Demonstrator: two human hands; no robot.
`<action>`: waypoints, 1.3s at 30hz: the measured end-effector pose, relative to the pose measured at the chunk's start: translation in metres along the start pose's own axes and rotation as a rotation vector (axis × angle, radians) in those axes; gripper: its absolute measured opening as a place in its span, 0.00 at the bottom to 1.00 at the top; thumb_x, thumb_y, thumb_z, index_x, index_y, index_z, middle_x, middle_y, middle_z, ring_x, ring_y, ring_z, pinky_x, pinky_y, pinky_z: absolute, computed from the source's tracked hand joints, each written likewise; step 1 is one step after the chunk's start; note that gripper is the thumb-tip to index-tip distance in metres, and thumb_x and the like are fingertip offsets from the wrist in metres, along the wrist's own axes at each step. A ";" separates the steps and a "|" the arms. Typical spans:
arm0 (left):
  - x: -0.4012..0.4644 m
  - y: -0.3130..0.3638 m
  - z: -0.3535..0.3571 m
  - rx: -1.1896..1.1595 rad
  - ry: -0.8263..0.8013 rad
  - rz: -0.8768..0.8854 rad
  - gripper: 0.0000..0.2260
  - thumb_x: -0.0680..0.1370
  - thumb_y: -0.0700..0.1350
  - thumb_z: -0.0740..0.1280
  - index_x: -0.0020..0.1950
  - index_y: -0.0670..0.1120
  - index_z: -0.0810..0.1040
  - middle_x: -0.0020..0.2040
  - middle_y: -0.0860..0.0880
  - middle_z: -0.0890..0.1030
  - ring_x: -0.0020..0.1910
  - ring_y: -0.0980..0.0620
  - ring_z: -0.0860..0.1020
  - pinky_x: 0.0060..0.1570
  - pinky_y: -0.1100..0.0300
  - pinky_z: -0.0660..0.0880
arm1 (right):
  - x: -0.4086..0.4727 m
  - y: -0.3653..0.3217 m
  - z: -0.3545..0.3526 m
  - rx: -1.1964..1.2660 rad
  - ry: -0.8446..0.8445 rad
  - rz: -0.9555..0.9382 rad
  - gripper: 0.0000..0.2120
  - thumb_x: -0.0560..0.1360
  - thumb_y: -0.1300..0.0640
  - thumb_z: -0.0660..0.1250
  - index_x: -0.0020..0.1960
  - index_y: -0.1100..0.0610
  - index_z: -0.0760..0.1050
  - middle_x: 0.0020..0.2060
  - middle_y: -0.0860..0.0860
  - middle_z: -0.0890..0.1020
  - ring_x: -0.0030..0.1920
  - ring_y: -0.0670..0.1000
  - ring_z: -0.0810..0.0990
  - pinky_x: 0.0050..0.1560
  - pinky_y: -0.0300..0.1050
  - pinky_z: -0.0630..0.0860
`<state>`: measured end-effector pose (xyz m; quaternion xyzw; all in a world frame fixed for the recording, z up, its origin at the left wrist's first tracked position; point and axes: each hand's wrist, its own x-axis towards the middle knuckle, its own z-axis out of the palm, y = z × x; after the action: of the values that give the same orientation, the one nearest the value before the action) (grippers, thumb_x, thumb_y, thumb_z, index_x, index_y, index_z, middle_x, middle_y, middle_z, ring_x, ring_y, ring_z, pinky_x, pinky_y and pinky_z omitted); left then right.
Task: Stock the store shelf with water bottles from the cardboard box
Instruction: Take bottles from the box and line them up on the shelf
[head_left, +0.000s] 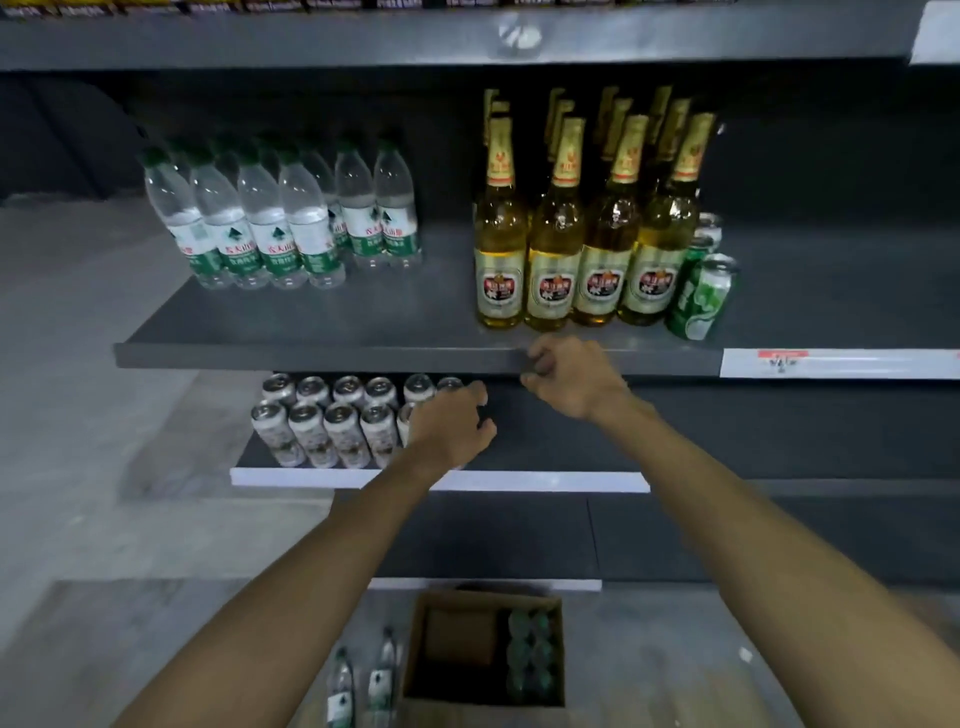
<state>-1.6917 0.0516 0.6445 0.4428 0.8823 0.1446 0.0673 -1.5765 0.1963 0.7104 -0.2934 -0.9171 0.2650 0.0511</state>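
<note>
Both our hands hang empty in front of the shelf (322, 358).

Our left hand (451, 427) and right hand (574, 375) have loosely curled fingers holding nothing. The water bottles (280, 218) stand grouped at the shelf's left end; more sit in the cardboard box (485, 649) on the floor, with 2 bottles (361, 680) just beside it.

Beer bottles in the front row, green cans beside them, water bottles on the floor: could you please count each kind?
Front-row beer bottles: 4
Green cans in view: 3
Water bottles on the floor: 2
Total: 9
</note>
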 end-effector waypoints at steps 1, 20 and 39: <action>-0.003 -0.002 0.011 0.005 -0.035 -0.017 0.10 0.77 0.52 0.64 0.56 0.50 0.71 0.48 0.46 0.78 0.49 0.42 0.79 0.37 0.55 0.68 | -0.003 0.009 0.010 0.016 -0.019 0.017 0.16 0.76 0.49 0.69 0.61 0.52 0.75 0.52 0.51 0.83 0.57 0.54 0.78 0.59 0.51 0.76; -0.077 -0.083 0.259 -0.189 -0.290 -0.265 0.09 0.73 0.47 0.68 0.52 0.48 0.78 0.50 0.45 0.83 0.51 0.40 0.80 0.48 0.51 0.77 | -0.041 0.140 0.270 0.067 -0.204 0.318 0.19 0.77 0.50 0.67 0.66 0.50 0.72 0.62 0.52 0.79 0.59 0.56 0.78 0.57 0.50 0.77; -0.083 -0.164 0.450 -0.367 -0.483 -0.370 0.12 0.73 0.46 0.71 0.55 0.45 0.77 0.49 0.47 0.83 0.51 0.44 0.81 0.51 0.51 0.77 | -0.095 0.262 0.461 0.007 -0.341 0.473 0.21 0.76 0.53 0.69 0.67 0.55 0.69 0.58 0.57 0.77 0.53 0.58 0.80 0.46 0.48 0.78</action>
<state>-1.6560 -0.0202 0.1651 0.2772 0.8656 0.1773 0.3774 -1.4794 0.1131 0.1875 -0.4502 -0.8176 0.3184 -0.1658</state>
